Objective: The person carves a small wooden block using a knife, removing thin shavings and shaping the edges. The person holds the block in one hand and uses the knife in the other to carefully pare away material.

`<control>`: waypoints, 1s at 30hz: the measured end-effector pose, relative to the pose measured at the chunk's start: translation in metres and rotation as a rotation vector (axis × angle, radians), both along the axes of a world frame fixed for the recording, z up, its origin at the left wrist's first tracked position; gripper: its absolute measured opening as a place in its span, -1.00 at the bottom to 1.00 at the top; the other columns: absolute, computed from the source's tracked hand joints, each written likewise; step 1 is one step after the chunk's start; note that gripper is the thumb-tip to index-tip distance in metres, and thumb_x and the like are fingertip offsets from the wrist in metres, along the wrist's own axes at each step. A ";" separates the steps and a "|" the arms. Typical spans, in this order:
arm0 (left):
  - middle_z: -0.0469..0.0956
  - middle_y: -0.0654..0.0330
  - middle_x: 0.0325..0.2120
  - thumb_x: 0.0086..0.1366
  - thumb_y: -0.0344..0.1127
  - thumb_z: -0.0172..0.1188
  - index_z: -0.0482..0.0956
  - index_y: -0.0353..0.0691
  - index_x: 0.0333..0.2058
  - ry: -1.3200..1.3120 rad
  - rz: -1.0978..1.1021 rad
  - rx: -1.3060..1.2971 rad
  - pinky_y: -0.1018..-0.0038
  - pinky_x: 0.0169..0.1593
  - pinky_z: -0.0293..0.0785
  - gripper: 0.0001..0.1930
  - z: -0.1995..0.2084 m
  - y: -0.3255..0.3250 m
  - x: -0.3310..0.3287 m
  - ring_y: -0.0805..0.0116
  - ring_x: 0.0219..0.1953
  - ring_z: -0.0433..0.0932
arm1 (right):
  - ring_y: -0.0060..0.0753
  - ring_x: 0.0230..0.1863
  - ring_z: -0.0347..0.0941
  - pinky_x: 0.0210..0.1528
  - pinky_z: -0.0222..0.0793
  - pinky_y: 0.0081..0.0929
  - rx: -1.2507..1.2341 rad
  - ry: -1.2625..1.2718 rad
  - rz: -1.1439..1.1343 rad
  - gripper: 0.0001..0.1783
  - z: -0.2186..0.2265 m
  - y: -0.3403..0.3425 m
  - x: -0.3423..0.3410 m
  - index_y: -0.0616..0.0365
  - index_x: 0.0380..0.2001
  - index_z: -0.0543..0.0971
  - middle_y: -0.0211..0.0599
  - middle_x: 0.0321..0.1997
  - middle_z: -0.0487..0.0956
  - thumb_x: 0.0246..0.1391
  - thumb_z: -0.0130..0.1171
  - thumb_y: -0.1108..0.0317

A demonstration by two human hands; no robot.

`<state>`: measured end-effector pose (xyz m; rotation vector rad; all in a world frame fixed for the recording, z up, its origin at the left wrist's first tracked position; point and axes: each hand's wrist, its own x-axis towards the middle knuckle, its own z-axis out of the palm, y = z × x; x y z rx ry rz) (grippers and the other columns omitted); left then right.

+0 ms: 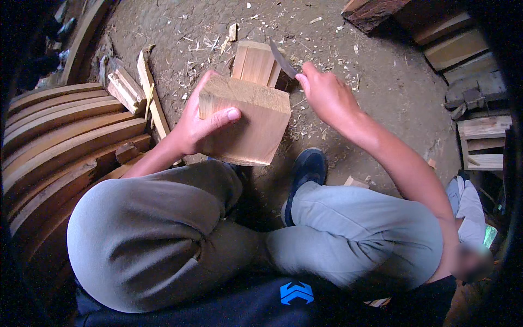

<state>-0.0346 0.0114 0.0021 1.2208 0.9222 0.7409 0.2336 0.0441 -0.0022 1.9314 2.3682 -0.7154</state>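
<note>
Wooden block (248, 129) fills left hand (197, 121); right hand (330, 97) holds apparent knife (283, 61).

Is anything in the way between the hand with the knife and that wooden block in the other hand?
No, nothing visible: between the right hand and the wooden block in the left hand, only ground shows through the gap. The knife points forward, away from the person.
</note>
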 end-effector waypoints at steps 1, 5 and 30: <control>0.42 0.23 -0.24 0.10 -0.19 0.34 0.25 -0.25 -0.04 -0.002 0.023 -0.029 0.47 -0.02 0.31 -0.45 -0.001 -0.002 0.000 0.47 -0.15 0.39 | 0.28 -0.39 0.51 -0.40 0.43 0.12 0.000 0.006 0.006 -0.73 -0.002 0.000 0.000 0.19 -0.27 0.40 0.16 -0.52 0.54 0.23 -0.08 0.18; 0.45 0.21 -0.22 0.09 -0.19 0.34 0.24 -0.27 -0.01 -0.044 0.069 -0.139 0.45 -0.02 0.33 -0.41 0.001 0.001 0.001 0.45 -0.15 0.41 | 0.35 -0.37 0.45 -0.39 0.34 0.16 0.036 0.079 0.021 -0.74 -0.016 0.014 0.004 0.15 -0.28 0.38 0.18 -0.53 0.51 0.23 -0.07 0.15; 0.41 0.21 -0.21 0.11 -0.17 0.32 0.24 -0.24 -0.03 0.006 0.039 -0.015 0.44 0.02 0.28 -0.44 0.004 -0.005 0.003 0.45 -0.10 0.37 | 0.32 -0.45 0.47 -0.47 0.34 0.18 -0.004 -0.017 0.002 -0.76 -0.028 -0.020 0.003 0.13 -0.25 0.26 0.17 -0.60 0.50 0.27 -0.14 0.17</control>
